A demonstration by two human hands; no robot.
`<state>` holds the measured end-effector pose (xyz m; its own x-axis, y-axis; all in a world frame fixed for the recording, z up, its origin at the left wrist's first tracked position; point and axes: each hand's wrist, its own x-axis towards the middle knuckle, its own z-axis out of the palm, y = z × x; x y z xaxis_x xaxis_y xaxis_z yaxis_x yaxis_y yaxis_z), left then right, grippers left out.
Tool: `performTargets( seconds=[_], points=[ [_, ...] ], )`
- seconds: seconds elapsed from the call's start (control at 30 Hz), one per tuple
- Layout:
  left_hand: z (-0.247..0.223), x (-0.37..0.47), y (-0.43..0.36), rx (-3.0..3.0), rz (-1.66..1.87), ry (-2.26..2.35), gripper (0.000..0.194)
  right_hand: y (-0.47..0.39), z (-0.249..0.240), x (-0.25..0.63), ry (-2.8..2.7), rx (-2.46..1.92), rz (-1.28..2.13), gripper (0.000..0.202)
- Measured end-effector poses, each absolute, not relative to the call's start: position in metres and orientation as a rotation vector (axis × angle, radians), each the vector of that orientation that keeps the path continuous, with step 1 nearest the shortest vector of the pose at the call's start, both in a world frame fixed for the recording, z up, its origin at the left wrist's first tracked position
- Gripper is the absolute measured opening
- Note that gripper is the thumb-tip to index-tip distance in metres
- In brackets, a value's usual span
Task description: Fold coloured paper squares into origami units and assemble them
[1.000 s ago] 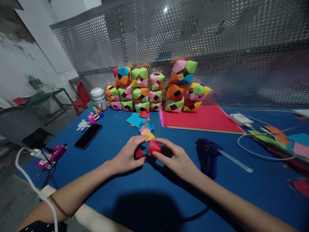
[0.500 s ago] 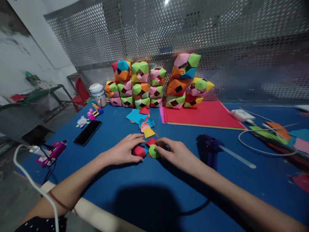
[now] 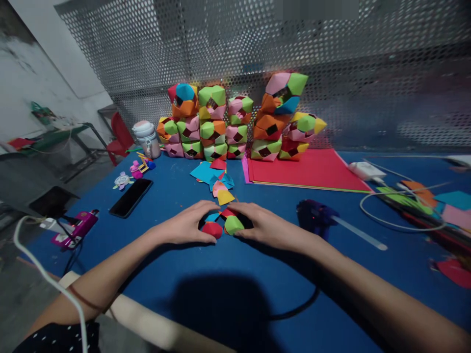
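Note:
Small folded paper pieces lie on the blue table between my hands: a red and blue one (image 3: 212, 229) on the left, a green and red one (image 3: 233, 224) on the right. My left hand (image 3: 189, 223) curves round the left piece, thumb in front and fingers behind. Around the right piece my right hand (image 3: 257, 221) is curved the same way, its thumb at the green part. Just beyond them lie a yellow paper piece (image 3: 225, 197) and blue paper pieces (image 3: 204, 172).
Stacked paper shapes (image 3: 213, 131) stand along the perforated metal panel (image 3: 221, 44). Red sheets (image 3: 305, 169) lie before them. A glue gun (image 3: 316, 215) is right of my hands; a phone (image 3: 131, 197), power strip (image 3: 75, 230) and jar (image 3: 147, 138) are left. Cables cross both sides.
My right hand has opened from a pinch at the green piece to a curve around it. The left piece has turned, with more blue showing. The view has shifted slightly.

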<state>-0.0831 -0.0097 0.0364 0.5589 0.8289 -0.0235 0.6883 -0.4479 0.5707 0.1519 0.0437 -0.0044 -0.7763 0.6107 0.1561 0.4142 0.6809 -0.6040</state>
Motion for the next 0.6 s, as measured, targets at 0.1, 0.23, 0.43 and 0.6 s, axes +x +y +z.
performTargets(
  seconds=[0.1, 0.23, 0.43, 0.6],
  points=[
    [0.035, -0.082, -0.009, 2.253, 0.379, 1.2, 0.062, 0.043, -0.01, 0.149, -2.502, -0.821, 0.79, 0.056],
    [0.037, -0.083, -0.005, 2.273, 0.368, 1.163, 0.057, 0.032, -0.011, 0.141, -2.425, -0.919, 0.723, 0.051],
    [0.051, -0.095, 0.0, 2.297, 0.201, 1.129, 0.061, 0.009, -0.007, 0.127, -2.382, -1.051, 0.627, 0.047],
    [0.059, -0.107, 0.009, 2.283, 0.205, 1.145, 0.063, 0.02, 0.001, 0.128, -2.33, -1.106, 0.626, 0.043]
  ],
)
